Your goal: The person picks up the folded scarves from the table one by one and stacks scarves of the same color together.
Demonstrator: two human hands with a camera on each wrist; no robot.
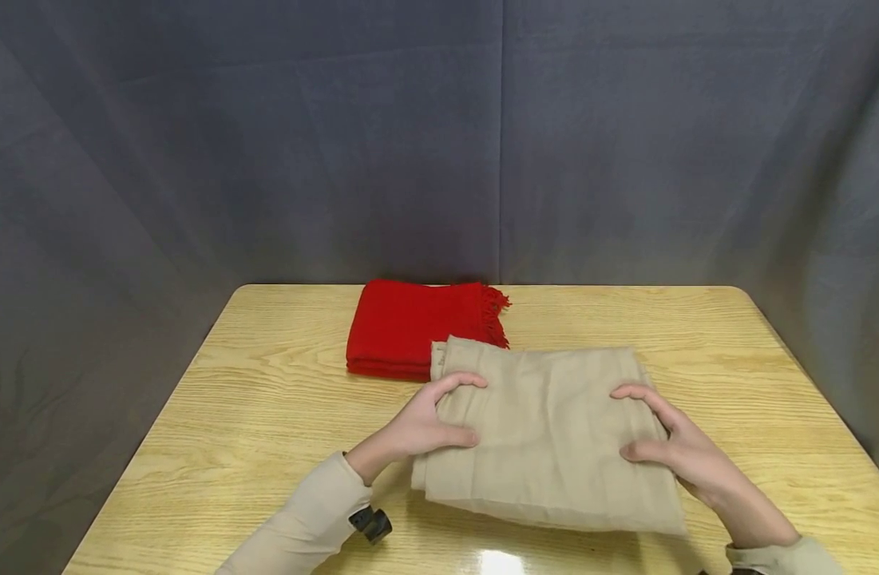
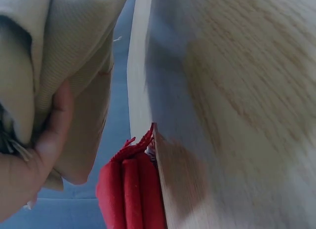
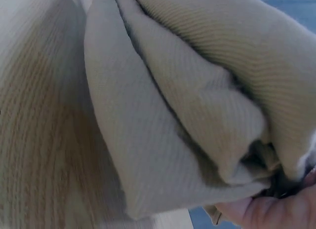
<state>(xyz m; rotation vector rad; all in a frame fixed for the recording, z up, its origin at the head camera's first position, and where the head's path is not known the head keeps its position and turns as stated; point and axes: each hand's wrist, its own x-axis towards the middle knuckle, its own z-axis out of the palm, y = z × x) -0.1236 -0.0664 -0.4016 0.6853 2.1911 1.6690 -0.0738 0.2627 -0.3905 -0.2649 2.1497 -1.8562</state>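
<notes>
A folded beige cloth [image 1: 550, 435] lies across the middle of the wooden table [image 1: 252, 399]. My left hand [image 1: 425, 423] grips its left edge, thumb on top and fingers curled over the far corner. My right hand [image 1: 672, 443] grips the right edge the same way. The left wrist view shows the beige cloth [image 2: 69, 56] bunched against my thumb [image 2: 52, 135]. In the right wrist view, thick beige folds [image 3: 197, 105] fill the frame, with a fingertip [image 3: 266, 211] under them. A folded red fringed cloth [image 1: 413, 327] lies just behind the beige one, its far left corner overlapping it.
A dark grey fabric backdrop [image 1: 439, 136] hangs behind and around the table. Bare wood shows to the left, right and along the front edge. The red cloth [image 2: 131, 192] is also seen in the left wrist view near the table edge.
</notes>
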